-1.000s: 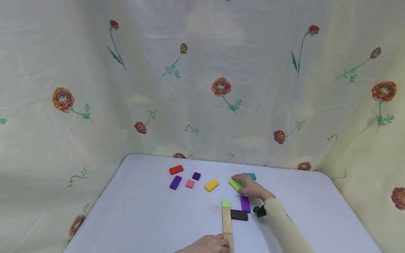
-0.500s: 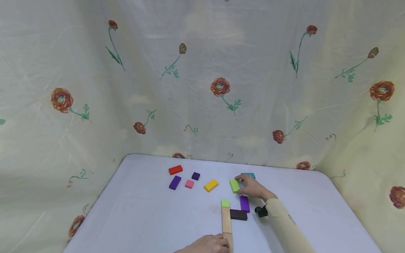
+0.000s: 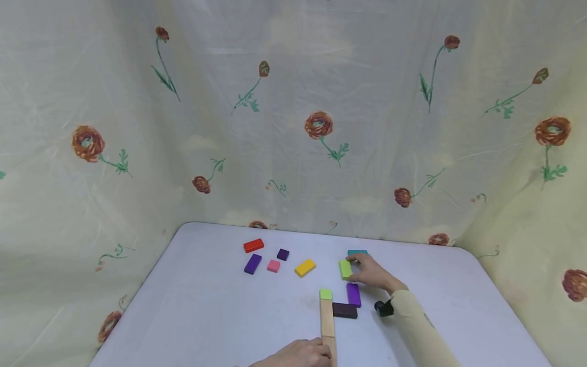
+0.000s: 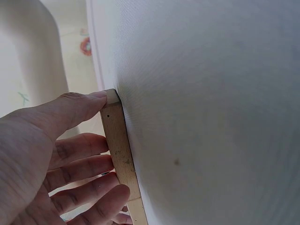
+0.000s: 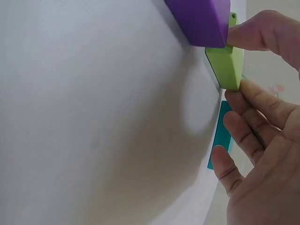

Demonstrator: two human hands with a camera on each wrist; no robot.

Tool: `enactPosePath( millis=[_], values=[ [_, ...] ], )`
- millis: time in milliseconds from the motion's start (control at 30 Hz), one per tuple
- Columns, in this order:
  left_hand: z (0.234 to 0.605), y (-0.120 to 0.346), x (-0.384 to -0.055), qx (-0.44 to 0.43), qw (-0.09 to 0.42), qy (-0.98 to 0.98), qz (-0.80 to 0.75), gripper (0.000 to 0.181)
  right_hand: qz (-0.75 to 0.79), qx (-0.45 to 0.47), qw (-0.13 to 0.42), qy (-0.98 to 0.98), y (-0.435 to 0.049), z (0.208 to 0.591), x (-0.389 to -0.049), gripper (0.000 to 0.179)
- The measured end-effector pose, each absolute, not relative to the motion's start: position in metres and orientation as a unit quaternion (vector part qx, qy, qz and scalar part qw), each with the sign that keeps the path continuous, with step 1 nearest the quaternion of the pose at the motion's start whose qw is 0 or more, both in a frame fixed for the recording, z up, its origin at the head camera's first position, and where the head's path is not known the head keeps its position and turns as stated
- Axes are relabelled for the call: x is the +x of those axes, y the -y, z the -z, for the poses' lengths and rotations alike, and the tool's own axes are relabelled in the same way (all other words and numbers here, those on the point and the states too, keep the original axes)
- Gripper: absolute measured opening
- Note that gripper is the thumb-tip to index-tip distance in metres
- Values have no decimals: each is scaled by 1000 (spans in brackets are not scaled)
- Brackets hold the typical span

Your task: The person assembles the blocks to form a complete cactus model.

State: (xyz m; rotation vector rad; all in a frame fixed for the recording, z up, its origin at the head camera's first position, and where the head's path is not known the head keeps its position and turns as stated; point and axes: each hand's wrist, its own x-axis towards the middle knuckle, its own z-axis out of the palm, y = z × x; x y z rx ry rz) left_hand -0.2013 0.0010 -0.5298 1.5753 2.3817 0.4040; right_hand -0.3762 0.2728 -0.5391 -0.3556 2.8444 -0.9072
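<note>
Thumb and fingertips of my right hand pinch a light green block by its two ends, low over the table. In the right wrist view a purple block covers part of the green block; a teal block lies beyond the fingers. My left hand grips the nearer of two plain wooden blocks, thumb at its end and fingers along its side. The farther wooden block continues the line, capped by a small green block. A dark brown block touches its right side.
Toward the back left lie a red block, a dark purple block, a small dark cube, a pink block and a yellow block. Flowered cloth hangs behind the white table.
The light green block has turned from slanted to nearly straight and shifted slightly right, with my right hand moving along. My left hand has stayed on the wooden block.
</note>
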Motion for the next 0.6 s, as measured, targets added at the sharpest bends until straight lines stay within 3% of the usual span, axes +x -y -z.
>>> enactPosePath(
  millis=[600],
  values=[
    [530,-1,-201,537,130,-822,-142,30,288,-73,76,-952,-281,541,-371,63]
  ],
)
